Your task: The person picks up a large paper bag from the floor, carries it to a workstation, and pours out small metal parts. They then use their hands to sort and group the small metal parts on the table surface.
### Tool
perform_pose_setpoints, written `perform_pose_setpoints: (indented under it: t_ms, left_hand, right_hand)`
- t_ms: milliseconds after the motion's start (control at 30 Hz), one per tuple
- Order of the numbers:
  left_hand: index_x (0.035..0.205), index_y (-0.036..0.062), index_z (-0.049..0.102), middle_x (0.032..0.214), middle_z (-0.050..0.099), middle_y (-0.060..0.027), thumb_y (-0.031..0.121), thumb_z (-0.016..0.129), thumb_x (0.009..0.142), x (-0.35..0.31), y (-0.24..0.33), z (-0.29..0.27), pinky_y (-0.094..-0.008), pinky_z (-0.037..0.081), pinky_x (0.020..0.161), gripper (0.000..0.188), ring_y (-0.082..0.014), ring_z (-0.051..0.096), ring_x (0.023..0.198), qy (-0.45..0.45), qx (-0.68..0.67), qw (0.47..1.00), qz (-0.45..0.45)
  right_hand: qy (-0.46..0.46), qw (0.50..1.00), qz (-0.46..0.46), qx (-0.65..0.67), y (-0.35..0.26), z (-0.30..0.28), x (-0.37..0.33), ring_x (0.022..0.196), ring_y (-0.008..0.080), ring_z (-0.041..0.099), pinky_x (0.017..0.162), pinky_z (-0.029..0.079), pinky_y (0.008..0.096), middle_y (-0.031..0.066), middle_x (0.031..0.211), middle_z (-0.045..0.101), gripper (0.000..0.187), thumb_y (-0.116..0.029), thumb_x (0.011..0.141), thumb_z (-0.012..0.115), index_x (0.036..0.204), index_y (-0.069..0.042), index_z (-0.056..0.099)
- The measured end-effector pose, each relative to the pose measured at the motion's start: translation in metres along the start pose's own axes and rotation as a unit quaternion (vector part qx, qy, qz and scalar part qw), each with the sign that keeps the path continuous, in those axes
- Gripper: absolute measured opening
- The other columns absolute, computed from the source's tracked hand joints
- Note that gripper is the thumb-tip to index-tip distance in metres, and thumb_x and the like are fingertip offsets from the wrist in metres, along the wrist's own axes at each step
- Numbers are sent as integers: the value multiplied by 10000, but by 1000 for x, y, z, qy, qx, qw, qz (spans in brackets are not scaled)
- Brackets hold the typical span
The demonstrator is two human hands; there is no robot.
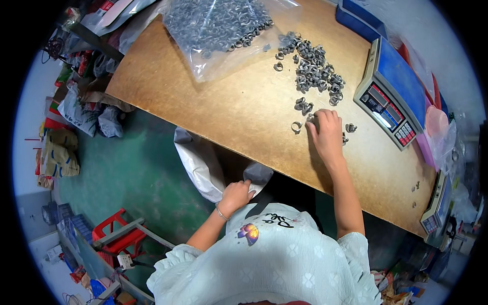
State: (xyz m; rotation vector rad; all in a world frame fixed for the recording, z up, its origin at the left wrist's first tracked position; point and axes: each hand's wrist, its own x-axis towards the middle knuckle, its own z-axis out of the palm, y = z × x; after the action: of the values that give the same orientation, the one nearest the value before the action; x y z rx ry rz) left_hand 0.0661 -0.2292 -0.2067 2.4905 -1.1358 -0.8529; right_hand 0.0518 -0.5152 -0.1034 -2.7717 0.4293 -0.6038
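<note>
My right hand [325,133] lies palm down on the wooden table [203,96], its fingers over a few small grey metal rings [297,126] at the near end of a loose pile of rings [315,68]. Whether it grips any ring is hidden. My left hand [237,194] is below the table's front edge, fingers closed on the rim of a white plastic bag [199,162] that hangs open there. A clear plastic bag full of the same rings [218,25] lies at the back of the table.
A blue weighing scale [391,96] with a keypad stands right of the pile, and a second scale [434,206] sits at the table's right end. A red plastic stool [119,236] stands on the green floor at the lower left. Sacks and packets are heaped at the left.
</note>
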Motion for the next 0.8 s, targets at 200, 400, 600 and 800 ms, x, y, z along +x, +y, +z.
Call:
perform_pose_setpoints:
  t_ms: [200, 400, 600, 800]
  left_hand:
    - [952, 7, 532, 803, 600, -178, 323, 571, 783, -1, -4, 4, -430, 475, 671, 361, -345, 589, 748, -5, 3, 1000, 0]
    - [955, 16, 535, 796, 604, -170, 341, 574, 782, -6, -6, 13, -415, 478, 655, 371, -336, 595, 727, 13, 12, 1000, 3]
    - [680, 75, 623, 740, 633, -114, 277, 524, 793, -3, -11, 28, -383, 487, 580, 251, -253, 619, 638, 111, 30, 991, 70]
    - [927, 21, 547, 807, 611, -159, 292, 549, 802, -10, -4, 7, -406, 472, 666, 298, -317, 600, 745, 16, 12, 1000, -4]
  right_hand:
    - [-1, 988, -47, 148, -31, 5, -14, 885, 313, 516, 758, 439, 374, 136, 954, 547, 286, -41, 686, 660, 935, 9, 528]
    - [-25, 976, -3, 218, -71, 12, -30, 855, 324, 535, 722, 459, 372, 159, 953, 547, 266, -16, 721, 628, 968, -1, 531]
    - [-120, 944, -195, 237, -144, 44, -45, 828, 309, 559, 693, 474, 360, 145, 916, 556, 286, 10, 688, 640, 959, -6, 551]
    - [71, 985, -51, 148, -79, -1, -26, 864, 308, 538, 780, 423, 398, 151, 960, 552, 267, -6, 719, 572, 986, -7, 553]
